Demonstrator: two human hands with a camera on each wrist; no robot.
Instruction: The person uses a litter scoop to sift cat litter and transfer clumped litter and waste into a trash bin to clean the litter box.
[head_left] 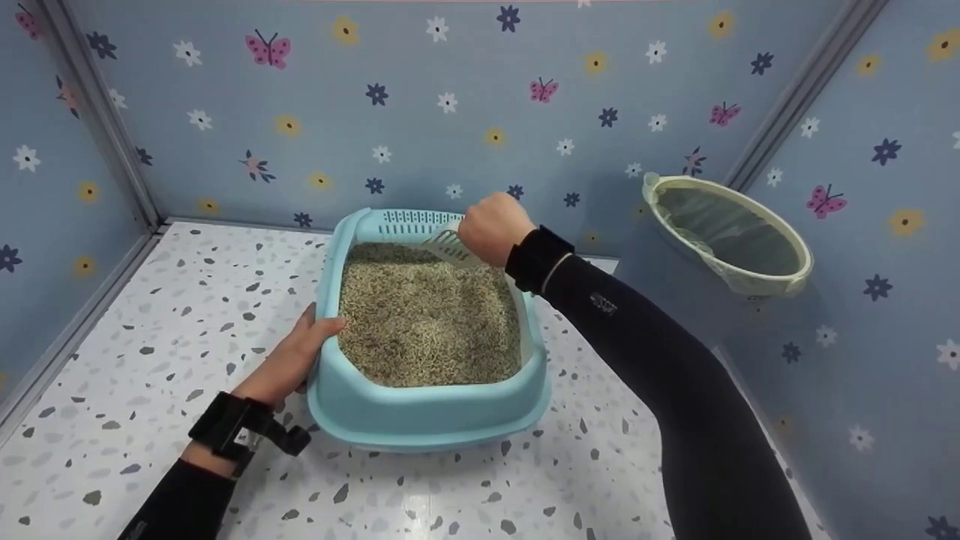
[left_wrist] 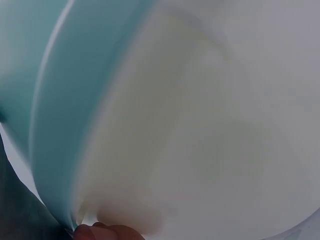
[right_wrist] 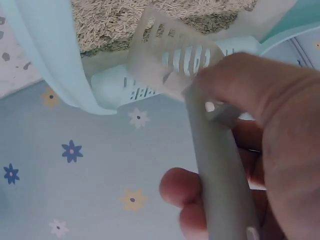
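A light blue litter box (head_left: pixel 427 412) stands on the speckled surface, with tan pellet litter (head_left: pixel 427 322) spread inside it. My left hand (head_left: pixel 295 350) grips its left side, thumb over the rim and fingers along the outer wall. Near the back right corner, my right hand (head_left: pixel 496 229) holds a pale slotted litter scoop (head_left: pixel 452 247). In the right wrist view, fingers and thumb wrap the scoop's handle (right_wrist: pixel 217 165), and its slotted head overlaps the litter and the box's back wall. The left wrist view is filled by the box's blurred wall (left_wrist: pixel 75 100), with fingertips (left_wrist: pixel 107 233) at the bottom.
An oval waste bin (head_left: pixel 765 281) with a pale rim and a translucent liner hangs at the right wall. Blue panels (head_left: pixel 450 67) with flowers and butterflies enclose the back and both sides. The white speckled surface (head_left: pixel 217 300) extends around the box.
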